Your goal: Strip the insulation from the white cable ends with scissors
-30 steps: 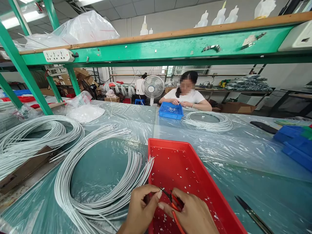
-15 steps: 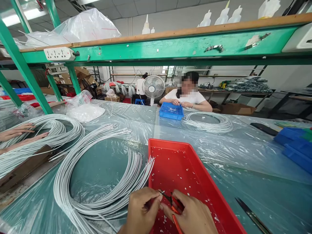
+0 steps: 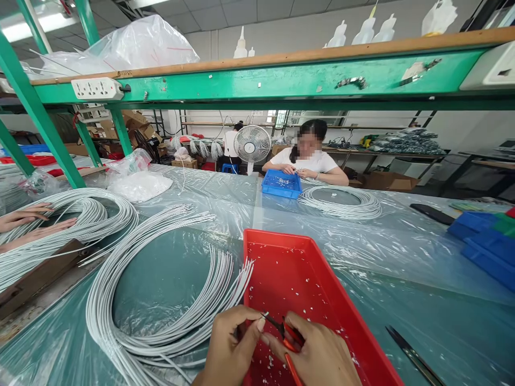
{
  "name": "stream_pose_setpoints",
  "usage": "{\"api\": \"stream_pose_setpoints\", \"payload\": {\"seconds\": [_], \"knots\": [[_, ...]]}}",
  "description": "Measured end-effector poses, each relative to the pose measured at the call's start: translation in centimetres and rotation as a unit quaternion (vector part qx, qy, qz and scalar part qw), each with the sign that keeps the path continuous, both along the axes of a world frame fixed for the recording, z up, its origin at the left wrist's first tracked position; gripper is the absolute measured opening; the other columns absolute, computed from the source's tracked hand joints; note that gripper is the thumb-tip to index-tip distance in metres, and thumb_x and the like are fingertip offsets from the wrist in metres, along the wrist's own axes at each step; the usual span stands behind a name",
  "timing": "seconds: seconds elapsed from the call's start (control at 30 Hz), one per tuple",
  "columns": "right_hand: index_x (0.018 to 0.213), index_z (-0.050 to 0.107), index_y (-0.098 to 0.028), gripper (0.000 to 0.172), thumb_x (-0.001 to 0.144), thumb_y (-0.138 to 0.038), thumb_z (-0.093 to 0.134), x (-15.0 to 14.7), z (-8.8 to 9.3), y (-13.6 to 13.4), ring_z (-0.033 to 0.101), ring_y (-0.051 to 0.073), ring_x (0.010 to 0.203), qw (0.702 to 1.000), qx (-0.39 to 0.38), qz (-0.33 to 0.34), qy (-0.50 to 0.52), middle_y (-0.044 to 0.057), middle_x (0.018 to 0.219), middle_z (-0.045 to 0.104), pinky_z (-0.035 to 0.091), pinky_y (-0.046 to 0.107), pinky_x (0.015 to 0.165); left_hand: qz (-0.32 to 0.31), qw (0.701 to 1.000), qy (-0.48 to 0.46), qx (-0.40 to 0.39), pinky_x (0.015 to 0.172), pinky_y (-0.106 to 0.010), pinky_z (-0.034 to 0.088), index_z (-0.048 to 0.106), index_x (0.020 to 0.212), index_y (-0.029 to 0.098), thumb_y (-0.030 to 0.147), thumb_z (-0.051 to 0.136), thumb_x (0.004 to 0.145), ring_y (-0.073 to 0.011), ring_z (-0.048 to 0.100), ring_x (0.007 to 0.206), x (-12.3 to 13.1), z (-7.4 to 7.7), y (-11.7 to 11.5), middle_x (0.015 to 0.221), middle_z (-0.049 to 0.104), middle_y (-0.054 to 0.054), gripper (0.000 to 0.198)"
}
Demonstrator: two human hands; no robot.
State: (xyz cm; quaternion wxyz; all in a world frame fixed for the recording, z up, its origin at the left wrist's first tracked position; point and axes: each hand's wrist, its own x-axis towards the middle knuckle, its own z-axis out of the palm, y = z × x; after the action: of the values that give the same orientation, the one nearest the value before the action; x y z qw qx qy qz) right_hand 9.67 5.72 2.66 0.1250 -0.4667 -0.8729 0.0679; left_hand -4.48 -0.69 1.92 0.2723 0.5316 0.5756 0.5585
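My left hand (image 3: 235, 340) pinches the end of a white cable between thumb and fingertips, over the near left part of the red tray (image 3: 295, 242). My right hand (image 3: 316, 348) is wrapped round a pair of cutting pliers (image 3: 288, 339) with orange-red handles. Their dark jaws meet the cable end at my left fingertips; whether they are closed on it is too small to tell. To the left lies a large coil of white cables (image 3: 107, 289), several of their loose ends reaching the tray's left rim. Small white scraps are scattered inside the tray.
Black tweezers (image 3: 414, 354) lie right of the tray. At far left another person's hands (image 3: 30, 225) rest on a second cable coil. Across the table a co-worker (image 3: 308, 158) sits behind a blue tray (image 3: 281, 193). A green shelf beam (image 3: 249, 78) spans overhead. Blue bins (image 3: 488, 257) stand right.
The tip of the cable at my left fingertips shows a little more, with a greenish end. My hands and the pliers otherwise stay in place; the view shifts very slightly.
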Motion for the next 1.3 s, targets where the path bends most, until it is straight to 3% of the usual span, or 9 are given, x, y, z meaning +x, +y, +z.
{"api": "stream_pose_setpoints", "payload": {"seconds": [0.4, 0.6, 0.8, 1.3], "knots": [[0.055, 0.041, -0.022, 0.035, 0.077, -0.047, 0.052, 0.0, 0.1, -0.2, 0.059, 0.018, 0.045, 1.000, 0.022, 0.007, -0.020, -0.004, 0.046, 0.055, 0.021, 0.021, 0.041, 0.034, 0.999, 0.012, 0.028, 0.051, -0.019, 0.040, 0.066, 0.067, 0.014, 0.015, 0.058, 0.075, -0.0123, 0.053, 0.053, 0.2, -0.9, 0.3, 0.061, 0.064, -0.003, 0.012], [0.056, 0.043, -0.022, 0.037, 0.078, -0.052, 0.049, -0.1, 0.1, -0.3, 0.062, 0.022, 0.051, 1.000, 0.001, -0.002, -0.028, -0.002, 0.048, 0.058, 0.020, 0.022, 0.042, 0.061, 0.984, 0.114, 0.119, 0.052, -0.019, 0.043, 0.066, 0.073, 0.015, 0.011, 0.057, 0.077, -0.0128, 0.059, 0.057, 0.1, -1.4, 0.2, 0.065, 0.067, -0.004, 0.010], [0.058, 0.045, -0.022, 0.031, 0.078, -0.044, 0.051, -0.2, -0.2, -0.4, 0.063, 0.020, 0.050, 1.000, 0.004, -0.001, -0.027, -0.003, 0.049, 0.060, 0.020, 0.022, 0.042, 0.087, 0.955, 0.207, 0.192, 0.053, -0.022, 0.047, 0.063, 0.074, 0.015, 0.006, 0.055, 0.076, -0.0150, 0.063, 0.057, 0.0, -1.6, 0.1, 0.064, 0.068, -0.005, 0.012], [0.056, 0.039, -0.022, 0.033, 0.078, -0.045, 0.048, -0.5, 0.2, -0.3, 0.061, 0.021, 0.052, 0.999, -0.035, -0.018, -0.030, -0.002, 0.050, 0.058, 0.018, 0.021, 0.044, 0.087, 0.952, 0.225, 0.189, 0.052, -0.023, 0.046, 0.062, 0.079, 0.017, 0.006, 0.055, 0.077, -0.0153, 0.063, 0.057, 0.1, -1.7, 0.1, 0.068, 0.069, -0.004, 0.012]]}}
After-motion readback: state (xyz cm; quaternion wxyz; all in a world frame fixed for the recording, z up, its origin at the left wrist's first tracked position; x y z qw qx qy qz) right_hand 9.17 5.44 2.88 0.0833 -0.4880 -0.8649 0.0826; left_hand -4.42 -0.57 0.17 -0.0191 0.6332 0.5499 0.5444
